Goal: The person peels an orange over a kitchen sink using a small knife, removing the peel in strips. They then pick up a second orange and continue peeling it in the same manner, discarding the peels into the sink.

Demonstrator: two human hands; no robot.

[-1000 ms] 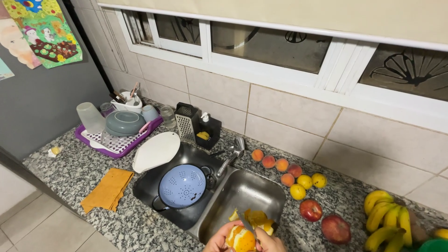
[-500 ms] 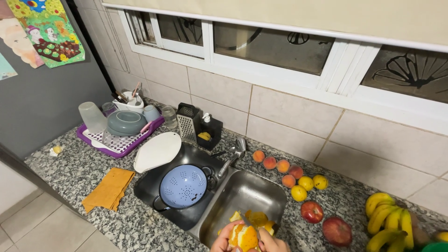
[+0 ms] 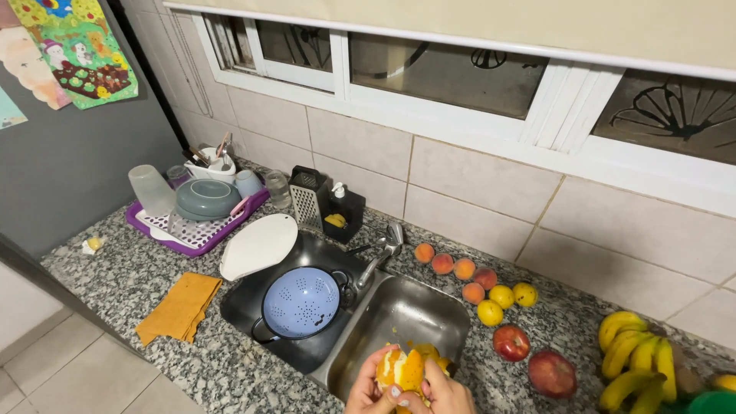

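At the bottom edge of the head view, both my hands hold a partly peeled orange over the right basin of the steel sink. My left hand cups its left side. My right hand grips its right side, with the thumb at the peel. Pieces of orange peel lie in the basin just behind the fruit. Only the fingers and part of each hand show; the wrists are cut off by the frame.
A blue colander sits in the left basin beside a white cutting board. The tap stands between the basins. Peaches and lemons, two red apples and bananas lie to the right. A purple drying rack and an orange cloth are to the left.
My hands have turned the orange slightly and more white pith shows. The view has shifted a little; nothing else on the counter has moved.
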